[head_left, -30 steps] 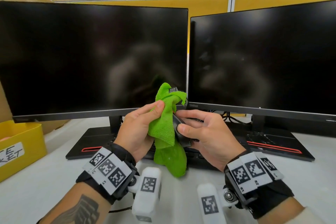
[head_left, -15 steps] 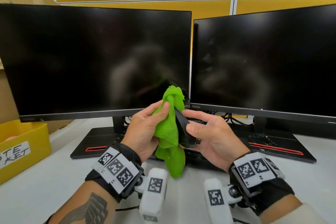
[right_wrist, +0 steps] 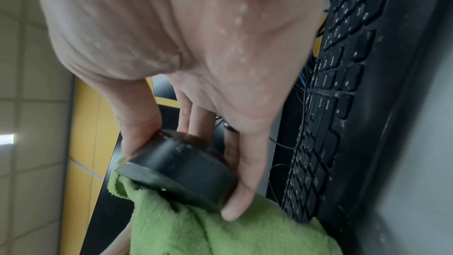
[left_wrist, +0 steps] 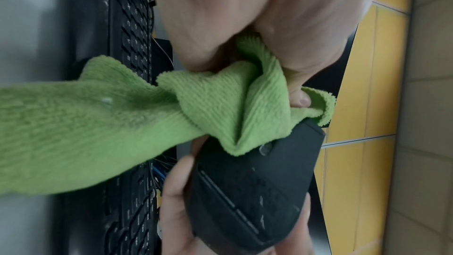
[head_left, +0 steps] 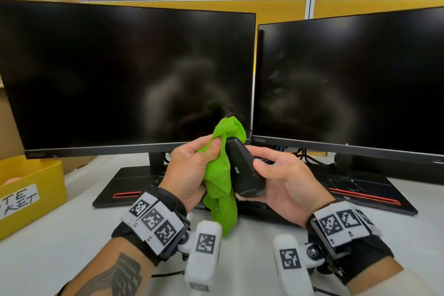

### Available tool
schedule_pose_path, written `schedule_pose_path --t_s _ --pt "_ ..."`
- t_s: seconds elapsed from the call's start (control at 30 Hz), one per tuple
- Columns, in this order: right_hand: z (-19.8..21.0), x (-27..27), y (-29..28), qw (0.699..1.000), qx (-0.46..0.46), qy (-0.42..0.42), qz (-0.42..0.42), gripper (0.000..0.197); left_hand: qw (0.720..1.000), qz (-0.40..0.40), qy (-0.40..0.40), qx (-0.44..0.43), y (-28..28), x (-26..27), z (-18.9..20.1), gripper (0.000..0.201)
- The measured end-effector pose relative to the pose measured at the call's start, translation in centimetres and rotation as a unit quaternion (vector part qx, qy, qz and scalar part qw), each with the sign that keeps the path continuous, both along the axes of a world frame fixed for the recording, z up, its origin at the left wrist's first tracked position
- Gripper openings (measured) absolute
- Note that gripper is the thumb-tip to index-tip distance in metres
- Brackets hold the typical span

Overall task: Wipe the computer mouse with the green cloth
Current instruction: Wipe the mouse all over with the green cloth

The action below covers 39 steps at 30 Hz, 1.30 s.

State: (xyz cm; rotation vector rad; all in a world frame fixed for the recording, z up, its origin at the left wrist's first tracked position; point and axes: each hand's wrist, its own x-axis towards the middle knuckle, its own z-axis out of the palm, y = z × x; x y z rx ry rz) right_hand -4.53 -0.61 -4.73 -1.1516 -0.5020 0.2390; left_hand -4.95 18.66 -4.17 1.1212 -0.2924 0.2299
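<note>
My left hand (head_left: 189, 170) is bunched around the green cloth (head_left: 222, 175), thumb pinning a fold against the computer mouse (head_left: 242, 170). My right hand (head_left: 286, 182) grips the mouse from the other side — thumb on its upper flank, fingers wrapped behind where I can't see them from the head view. The mouse is lifted off the surface (head_left: 60, 247), tilted on edge between my hands, its far end covered by cloth. In the right wrist view the cloth (right_wrist: 220, 232) lies under the mouse (right_wrist: 181, 174); the picture is blurred. The cloth's tail hangs down toward the surface's near edge. Behind, a keyboard (left_wrist: 132, 26) is mostly hidden. Two dark monitors (head_left: 125, 74) stand at the back — a yellow box (head_left: 40, 182) is cut off at the left edge.
</note>
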Motion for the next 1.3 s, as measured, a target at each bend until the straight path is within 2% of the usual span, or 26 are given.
schedule_pose_path --t_s 0.23,0.43,0.6,0.77,0.87,1.0,1.17,1.3 --pt "-0.2 0.5 -0.6 0.999 0.015 0.024 0.016 0.056 0.999 -0.025 0.015 0.026 -0.6 -0.4 0.2 0.033" --pt "-0.2 0.2 0.1 0.999 0.007 0.043 -0.007 0.041 0.997 0.024 -0.033 0.068 -0.8 -0.6 0.0 0.044" --pt "-0.2 0.2 -0.3 0.998 0.020 0.060 0.000 0.045 0.993 0.049 -0.050 0.098 -0.4 -0.2 -0.1 0.021" --pt "0.0 0.3 -1.1 0.995 0.051 0.086 0.030 0.045 0.995 -0.018 -0.056 0.085 -0.1 -0.4 -0.2 0.034" --pt "0.3 0.1 -1.2 0.991 0.073 0.095 0.060 0.048 0.994 -0.045 -0.071 0.069 -0.1 -0.2 -0.3 0.050" --pt "0.6 -0.3 -0.8 0.991 0.063 0.086 0.079 0.048 0.993 -0.008 -0.076 0.095 -0.4 -0.4 -0.3 0.059" --pt "0.3 -0.2 0.0 0.991 0.044 0.091 0.084 0.045 0.993 0.067 -0.063 0.079 -0.6 -0.3 -0.3 0.038" --pt "0.3 0.0 -0.3 0.991 0.056 0.099 0.069 0.045 0.994 0.047 -0.055 0.081 -0.3 0.0 -0.4 0.033"
